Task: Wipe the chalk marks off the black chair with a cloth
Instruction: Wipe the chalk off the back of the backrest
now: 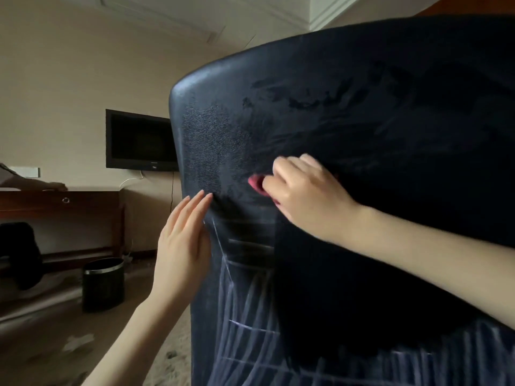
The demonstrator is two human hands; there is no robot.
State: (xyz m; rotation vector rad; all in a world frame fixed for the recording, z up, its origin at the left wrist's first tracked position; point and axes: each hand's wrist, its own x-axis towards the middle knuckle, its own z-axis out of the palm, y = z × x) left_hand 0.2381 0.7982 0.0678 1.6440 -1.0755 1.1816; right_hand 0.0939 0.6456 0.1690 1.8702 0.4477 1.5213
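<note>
The back of the black chair [362,112] fills the right of the view, with smeared wipe traces on its upper part. White chalk marks [250,316] run in lines across its lower left part. My right hand [303,193] grips a pink cloth [257,183] and holds it against the chair back; only a small fold of the cloth shows past my fingers. My left hand [184,240] lies flat with straight fingers against the chair's left edge, just left of the chalk lines.
A black waste bin [103,284] stands on the carpet at the lower left. A dark wooden desk [61,215] runs along the far wall, with a wall-mounted television [140,140] above it. Another dark chair [19,254] sits at the far left.
</note>
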